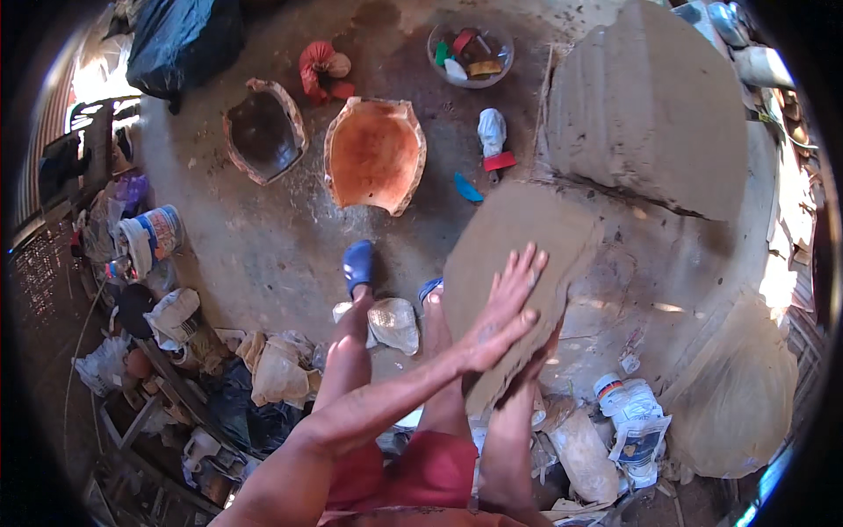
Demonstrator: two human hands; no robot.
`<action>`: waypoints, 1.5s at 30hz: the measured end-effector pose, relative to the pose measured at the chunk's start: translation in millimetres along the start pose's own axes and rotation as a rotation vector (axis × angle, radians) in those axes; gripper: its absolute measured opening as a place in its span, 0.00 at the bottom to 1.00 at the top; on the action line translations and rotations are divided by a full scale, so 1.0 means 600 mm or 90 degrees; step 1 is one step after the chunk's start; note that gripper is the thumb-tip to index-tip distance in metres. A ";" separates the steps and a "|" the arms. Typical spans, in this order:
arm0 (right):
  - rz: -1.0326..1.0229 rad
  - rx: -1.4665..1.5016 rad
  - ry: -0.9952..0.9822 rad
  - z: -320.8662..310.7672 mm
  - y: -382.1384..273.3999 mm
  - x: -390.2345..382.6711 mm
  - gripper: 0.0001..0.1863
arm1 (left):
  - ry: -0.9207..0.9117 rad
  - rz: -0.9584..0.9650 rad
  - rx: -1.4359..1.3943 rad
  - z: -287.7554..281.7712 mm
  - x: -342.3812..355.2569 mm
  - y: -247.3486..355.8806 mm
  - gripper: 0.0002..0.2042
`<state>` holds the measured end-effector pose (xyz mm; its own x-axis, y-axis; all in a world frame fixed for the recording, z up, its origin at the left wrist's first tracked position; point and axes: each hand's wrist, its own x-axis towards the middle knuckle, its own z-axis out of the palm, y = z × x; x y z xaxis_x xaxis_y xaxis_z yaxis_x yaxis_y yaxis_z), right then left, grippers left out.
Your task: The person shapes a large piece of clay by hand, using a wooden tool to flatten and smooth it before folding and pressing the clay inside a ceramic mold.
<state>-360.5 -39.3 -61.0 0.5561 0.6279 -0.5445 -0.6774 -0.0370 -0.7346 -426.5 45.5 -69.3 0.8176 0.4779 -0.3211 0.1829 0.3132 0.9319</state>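
Observation:
A thick grey-brown clay slab (500, 228) is tilted in front of my right leg, its torn edge facing right. My left hand (505, 321) lies flat on its upper face, fingers stretched out and thumb apart. Under the slab's near right edge, my right hand (546, 347) bears it from below; most of its fingers are hidden. Beyond the slab, at the far right, stands a large clay block (650, 114) of the same colour, with ridges across its face.
Two open mould halves, one dark (263, 132) and one orange (375, 158), lie on the floor. Farther off are a red cloth bundle (320, 70) and a clear tool bowl (471, 54). A white-wrapped tool (493, 132) and blue scraper (467, 187) lie nearby. Bags (729, 395) crowd the sides.

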 end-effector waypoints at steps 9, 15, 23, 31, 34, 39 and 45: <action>-0.074 -0.131 -0.076 0.143 0.272 0.256 0.37 | 0.154 0.191 -0.110 -0.276 0.099 -0.255 0.47; -0.045 -0.169 -0.107 0.223 0.437 0.285 0.38 | 0.123 0.042 -0.369 -0.427 0.042 -0.399 0.46; -0.383 -0.834 0.016 0.188 0.556 0.415 0.42 | 0.123 -0.069 -0.639 -0.693 0.023 -0.538 0.43; -0.161 -0.723 0.104 0.002 0.556 0.533 0.37 | 0.088 -0.059 -0.612 -0.800 0.049 -0.603 0.41; -0.306 -0.692 0.042 0.030 0.567 0.503 0.23 | 0.080 -0.023 -0.466 -0.814 0.040 -0.601 0.36; -0.347 -0.953 0.087 0.102 0.555 0.443 0.13 | 0.199 -0.053 -0.063 -0.770 0.058 -0.532 0.36; -0.453 -0.893 0.008 0.146 0.535 0.450 0.12 | 0.168 -0.001 0.026 -0.780 0.075 -0.537 0.40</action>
<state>-470.1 186.6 -407.9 0.5622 0.8244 0.0657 0.6801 -0.4157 -0.6038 -704.2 350.1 -463.1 0.6479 0.6762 -0.3508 0.2112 0.2830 0.9356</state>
